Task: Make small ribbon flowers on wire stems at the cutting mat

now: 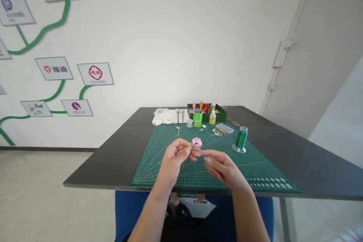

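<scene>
My left hand (pixel 180 152) is raised over the green cutting mat (pixel 153 155), thumb and index finger pinched together. Something tiny shows at those fingertips, too small to name. My right hand (pixel 224 167) reaches in from the other side with its index finger stretched out, its tip meeting the left fingers. The right thumb stands apart below that finger, and I see nothing held there. Just beyond the left fingertips is a pink ring-shaped piece (pixel 197 142). A spool of green thread (pixel 241 138) stands upright to the right of my hands.
Behind lie scissors (pixel 217 133), a clear flat case (pixel 224 128), a glue bottle (pixel 212 116), a green can (pixel 197 118) and a small clear spool (pixel 190 123). A dark green box (pixel 222 115) holds several thread spools. White cloth-like material (pixel 162 116) lies at the back left of the black table (pixel 113 159).
</scene>
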Motion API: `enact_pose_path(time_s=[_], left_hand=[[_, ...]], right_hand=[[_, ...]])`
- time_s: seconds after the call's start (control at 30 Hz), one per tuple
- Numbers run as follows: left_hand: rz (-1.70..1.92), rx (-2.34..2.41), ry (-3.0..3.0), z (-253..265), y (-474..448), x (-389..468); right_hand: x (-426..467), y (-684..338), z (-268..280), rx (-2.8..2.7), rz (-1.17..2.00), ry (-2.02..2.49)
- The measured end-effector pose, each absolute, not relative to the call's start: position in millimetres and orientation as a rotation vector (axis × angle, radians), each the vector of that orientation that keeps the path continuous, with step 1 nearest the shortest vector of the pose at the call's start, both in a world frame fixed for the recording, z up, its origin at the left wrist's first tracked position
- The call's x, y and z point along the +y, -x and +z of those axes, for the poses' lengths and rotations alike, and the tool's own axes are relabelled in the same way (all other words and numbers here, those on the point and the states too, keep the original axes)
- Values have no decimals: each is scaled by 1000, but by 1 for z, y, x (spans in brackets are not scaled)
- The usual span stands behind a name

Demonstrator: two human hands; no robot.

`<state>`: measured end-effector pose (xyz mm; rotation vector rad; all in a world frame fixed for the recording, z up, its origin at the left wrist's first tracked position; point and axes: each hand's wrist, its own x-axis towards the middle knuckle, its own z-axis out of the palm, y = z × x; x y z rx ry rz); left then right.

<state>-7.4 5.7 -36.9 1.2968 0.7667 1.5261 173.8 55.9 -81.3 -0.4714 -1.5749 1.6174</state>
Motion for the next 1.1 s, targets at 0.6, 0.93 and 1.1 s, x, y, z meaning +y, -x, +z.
enact_pose_path(time_s=[0.6, 0.93, 1.1], left_hand=[[1573, 752, -1104, -37, 12, 10], [1612, 843, -1234, -36, 9, 11], [1604, 800, -1237, -34, 8, 10]], right_hand=[[71, -182, -107, -1164, 1148, 950], [34, -172, -76, -1402, 727, 948], [19, -152, -66, -1503, 1043, 714]])
